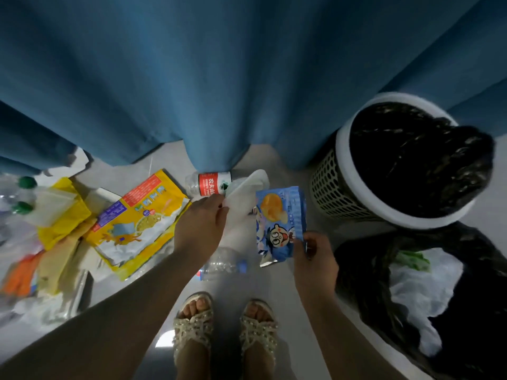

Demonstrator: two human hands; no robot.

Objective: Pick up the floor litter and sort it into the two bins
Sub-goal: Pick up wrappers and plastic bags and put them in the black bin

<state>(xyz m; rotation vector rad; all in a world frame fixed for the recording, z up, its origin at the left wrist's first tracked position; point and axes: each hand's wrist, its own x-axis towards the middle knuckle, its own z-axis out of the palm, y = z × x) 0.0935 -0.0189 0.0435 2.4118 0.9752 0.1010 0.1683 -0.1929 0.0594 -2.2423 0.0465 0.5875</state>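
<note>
My left hand pinches a white tissue-like wrapper above the floor. My right hand grips the lower corner of a blue snack packet with a cartoon face. A clear bottle with a red label lies at the curtain's foot, behind the wrapper. Another clear bottle with a blue cap lies below my hands. A white perforated bin lined with a black bag stands at the right. Nearer, a second black-bagged bin holds white and green litter.
A large yellow packet and yellow, orange and beige wrappers cover the floor at the left, with green-capped bottles at the far left. A blue curtain hangs ahead. My sandalled feet stand on pale floor.
</note>
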